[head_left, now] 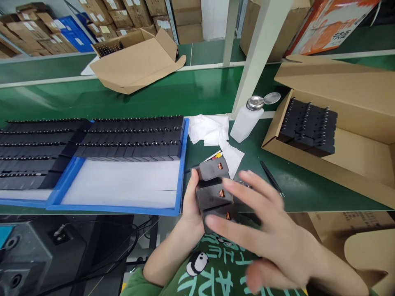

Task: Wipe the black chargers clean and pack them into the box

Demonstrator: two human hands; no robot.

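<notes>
My left hand (pixel 191 207) is closed around a stack of three black USB chargers (pixel 211 198), each showing an orange port on its rounded end. Over their right side my right hand (pixel 271 230) is spread, slightly blurred, its fingers apart. Its fingertips overlap the middle and lowest chargers; whether they touch cannot be made out. Behind the stack, white wipes (pixel 207 129) and a small item with a yellow and red end (pixel 217 155) lie on the green bench. Black tweezers (pixel 271 177) rest to the right.
Blue trays (pixel 179 185) at left hold rows of black blocks (pixel 135 137). An open carton (pixel 364 144) at right contains more black blocks. A white dispenser bottle (pixel 246 123) with its lid up stands by the pale post (pixel 259 49). Another open carton (pixel 135 61) sits on the back shelf.
</notes>
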